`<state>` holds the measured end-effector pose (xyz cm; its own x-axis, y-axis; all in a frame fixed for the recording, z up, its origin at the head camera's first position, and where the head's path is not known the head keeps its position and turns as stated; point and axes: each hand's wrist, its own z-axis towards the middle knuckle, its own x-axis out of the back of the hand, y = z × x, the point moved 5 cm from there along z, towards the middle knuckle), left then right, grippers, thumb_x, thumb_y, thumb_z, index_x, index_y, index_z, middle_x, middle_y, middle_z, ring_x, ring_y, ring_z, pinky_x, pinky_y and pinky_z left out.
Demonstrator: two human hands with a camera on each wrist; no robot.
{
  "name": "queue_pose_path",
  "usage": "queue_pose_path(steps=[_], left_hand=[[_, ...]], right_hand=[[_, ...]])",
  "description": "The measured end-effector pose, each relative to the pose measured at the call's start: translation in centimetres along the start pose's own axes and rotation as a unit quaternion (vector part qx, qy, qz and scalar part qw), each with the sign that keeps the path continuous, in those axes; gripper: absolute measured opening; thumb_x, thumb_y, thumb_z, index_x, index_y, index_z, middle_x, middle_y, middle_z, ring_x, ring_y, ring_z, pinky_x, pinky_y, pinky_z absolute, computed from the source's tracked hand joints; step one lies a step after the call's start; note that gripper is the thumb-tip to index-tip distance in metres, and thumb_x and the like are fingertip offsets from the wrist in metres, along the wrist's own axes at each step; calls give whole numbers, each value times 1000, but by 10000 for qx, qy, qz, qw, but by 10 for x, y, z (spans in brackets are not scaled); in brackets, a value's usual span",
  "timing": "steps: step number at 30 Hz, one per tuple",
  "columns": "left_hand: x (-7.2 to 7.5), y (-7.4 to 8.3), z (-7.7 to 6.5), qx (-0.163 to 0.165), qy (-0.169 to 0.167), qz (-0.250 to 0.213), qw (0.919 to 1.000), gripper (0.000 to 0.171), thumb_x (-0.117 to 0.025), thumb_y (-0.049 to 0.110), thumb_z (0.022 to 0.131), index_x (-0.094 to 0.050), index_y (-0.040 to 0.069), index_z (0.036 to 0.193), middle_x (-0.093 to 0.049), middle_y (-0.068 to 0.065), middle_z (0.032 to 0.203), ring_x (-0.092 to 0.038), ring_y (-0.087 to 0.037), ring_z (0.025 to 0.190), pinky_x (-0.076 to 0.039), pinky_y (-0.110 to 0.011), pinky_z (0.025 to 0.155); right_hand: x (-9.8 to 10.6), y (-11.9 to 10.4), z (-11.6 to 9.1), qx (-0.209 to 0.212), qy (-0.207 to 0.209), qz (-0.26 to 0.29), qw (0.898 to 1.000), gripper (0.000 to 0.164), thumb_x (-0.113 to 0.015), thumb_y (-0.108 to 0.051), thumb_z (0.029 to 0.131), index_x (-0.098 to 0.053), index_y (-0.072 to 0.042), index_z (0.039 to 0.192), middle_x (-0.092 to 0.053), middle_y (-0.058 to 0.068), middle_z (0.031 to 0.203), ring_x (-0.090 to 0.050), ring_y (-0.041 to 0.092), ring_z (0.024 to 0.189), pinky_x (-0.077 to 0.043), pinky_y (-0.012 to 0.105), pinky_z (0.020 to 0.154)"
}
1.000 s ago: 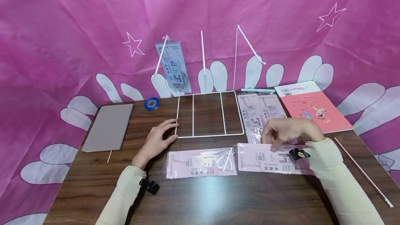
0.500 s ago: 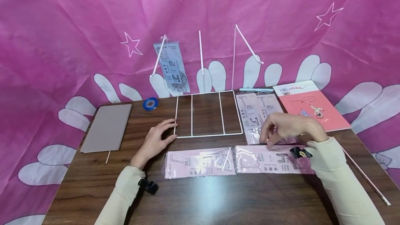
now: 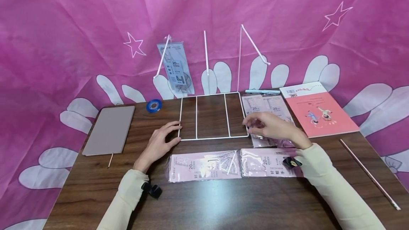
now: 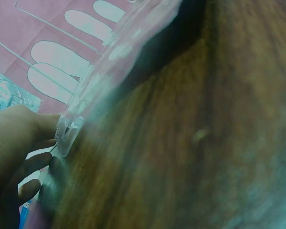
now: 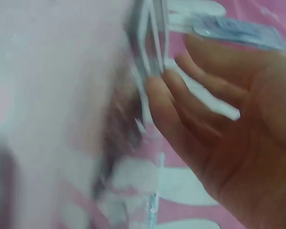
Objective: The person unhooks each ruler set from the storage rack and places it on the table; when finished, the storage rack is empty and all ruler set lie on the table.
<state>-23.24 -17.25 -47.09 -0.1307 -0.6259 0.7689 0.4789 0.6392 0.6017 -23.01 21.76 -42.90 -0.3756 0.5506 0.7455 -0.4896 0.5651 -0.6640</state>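
A white wire rack stands at the table's back, its base flat on the wood and its hooks rising behind. A blue packaged ruler set hangs on the left hook. My left hand rests its fingers and thumb against the base's left side. At the base's right front corner is my right hand, fingers bent loosely with nothing visible in them. It partly covers pink packaged ruler sets lying right of the rack. Two more, a left pink ruler set and a right pink ruler set, lie in front.
At the left are a grey notebook, a thin stick poking out below it, and a blue tape roll. On the right lie a coral-coloured book, a light blue pen and a pink pencil. A pink curtain hangs behind.
My right hand has moved left from above the front right ruler set to the rack's right front corner. My left hand stays at the rack's left side.
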Motion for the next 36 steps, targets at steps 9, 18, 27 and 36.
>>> queue_pose_path(steps=[9, 18, 27, 36], left_hand=[[1, 2, 2, 14, -18, 13, 10000, 43, -76, 23, 98, -69, 12, 138, -56, -2, 153, -50, -27, 143, -35, -58, 111], [3, 3, 2, -68, 22, 26, 10000, 43, -76, 21, 98, -68, 10, 138, -56, -6, 153, -50, -29, 142, -35, -61, 111], [5, 5, 1, -56, 49, 19, 10000, 42, -76, 20, 97, -69, 9, 137, -57, -6, 152, -51, -28, 142, -36, -60, 109], [11, 8, 7, 72, -272, -119, 9995, 45, -73, 20, 100, -64, 8, 142, -55, -10, 153, -50, -33, 142, -38, -61, 114]], right_hand=[[-10, -1, 6, -485, 730, -715, 9936, 39, -88, -21, 86, -68, -4, 114, -67, 6, 101, -57, 13, 78, -53, 36, 75], [-19, -3, 7, -796, 582, -1178, 9881, 37, -92, -25, 82, -71, -10, 107, -63, 6, 106, -56, 17, 80, -51, 44, 78], [-19, -4, 9, -846, 634, -1272, 9862, 36, -93, -23, 79, -72, -10, 105, -61, 4, 99, -56, 18, 79, -50, 43, 77], [-22, 0, 5, -1058, 543, -1270, 9848, 36, -92, -26, 80, -72, -12, 107, -60, 2, 100, -55, 17, 80, -51, 44, 78]])
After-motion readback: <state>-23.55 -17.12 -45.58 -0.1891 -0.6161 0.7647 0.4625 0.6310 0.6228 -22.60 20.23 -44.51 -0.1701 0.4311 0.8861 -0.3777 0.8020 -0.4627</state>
